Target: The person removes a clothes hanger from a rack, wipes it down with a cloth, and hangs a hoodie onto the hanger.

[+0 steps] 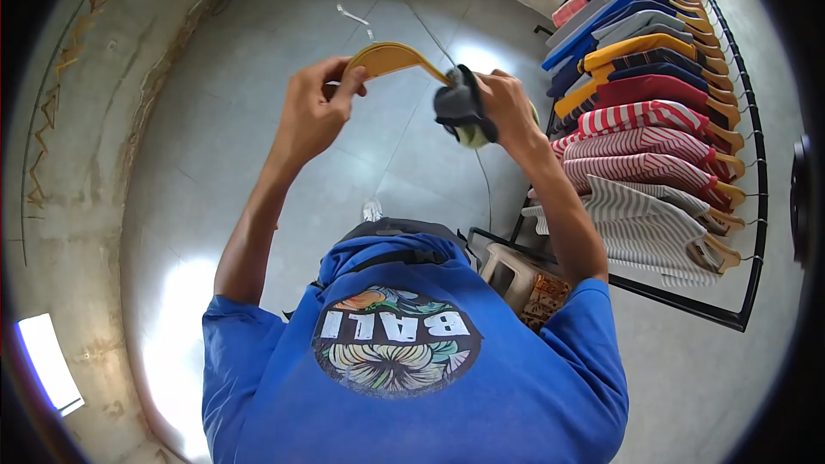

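A yellow-brown wooden hanger (384, 58) is held up in front of me, its metal hook (348, 10) pointing away over the floor. My left hand (320, 107) pinches the hanger's left end between thumb and fingers. Around the right end is a bunched dark grey cloth (457, 101) with black edges and a pale yellow-green part below. My right hand (509, 107) is closed on this cloth, its fingers partly hidden by it. The end of the hanger inside the cloth cannot be seen.
To my right stands a black metal rack (754, 155) of shirts (640, 129) on wooden hangers. A beige plastic stool-like object (507, 273) and a brown patterned item (547, 299) are by my right side. A thin cable (486, 180) crosses the grey tiled floor (215, 155).
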`<state>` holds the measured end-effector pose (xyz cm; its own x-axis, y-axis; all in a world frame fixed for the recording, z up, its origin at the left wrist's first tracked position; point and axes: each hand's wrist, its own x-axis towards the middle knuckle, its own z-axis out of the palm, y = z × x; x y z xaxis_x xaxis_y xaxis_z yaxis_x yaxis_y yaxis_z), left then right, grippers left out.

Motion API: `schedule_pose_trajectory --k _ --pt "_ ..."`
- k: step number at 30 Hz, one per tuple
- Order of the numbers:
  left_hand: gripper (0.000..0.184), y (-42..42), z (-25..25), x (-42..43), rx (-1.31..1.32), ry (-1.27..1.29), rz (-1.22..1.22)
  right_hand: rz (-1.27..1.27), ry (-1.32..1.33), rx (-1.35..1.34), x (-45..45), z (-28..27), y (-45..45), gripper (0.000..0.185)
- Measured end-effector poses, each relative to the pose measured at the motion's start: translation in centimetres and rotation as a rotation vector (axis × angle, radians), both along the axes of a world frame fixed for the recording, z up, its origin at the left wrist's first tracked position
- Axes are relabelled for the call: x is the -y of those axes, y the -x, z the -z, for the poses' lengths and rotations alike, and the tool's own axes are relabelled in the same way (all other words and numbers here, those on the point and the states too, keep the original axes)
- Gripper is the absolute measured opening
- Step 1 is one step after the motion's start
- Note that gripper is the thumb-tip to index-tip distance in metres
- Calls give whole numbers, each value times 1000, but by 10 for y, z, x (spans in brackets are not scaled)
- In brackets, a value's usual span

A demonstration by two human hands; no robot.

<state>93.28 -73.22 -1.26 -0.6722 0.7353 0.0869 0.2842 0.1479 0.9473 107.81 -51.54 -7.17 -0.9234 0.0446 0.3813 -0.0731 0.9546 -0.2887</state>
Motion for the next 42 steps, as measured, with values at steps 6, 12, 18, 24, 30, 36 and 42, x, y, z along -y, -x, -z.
schedule_pose_trajectory --k 6,12,18,24,30,36,42 --pt "22 15 2 10 -182 -38 25 15 170 -301 67 -26 71 24" --pt "20 74 -6 53 -170 -10 2 -49 54 47 47 -17 65 32" --pt "22 62 23 38 -251 -100 114 82 114 -388 112 -11 106 31" --pt "22 97 11 46 -128 52 154 208 26 60 83 -13 72 36" --pt "22 74 29 29 -171 -59 222 295 121 5 103 -4 90 41" --pt "23 77 16 28 -7 53 240 65 186 -87 92 -21 93 40" --pt "24 74 18 22 -1 53 297 97 224 16 82 -23 83 41"
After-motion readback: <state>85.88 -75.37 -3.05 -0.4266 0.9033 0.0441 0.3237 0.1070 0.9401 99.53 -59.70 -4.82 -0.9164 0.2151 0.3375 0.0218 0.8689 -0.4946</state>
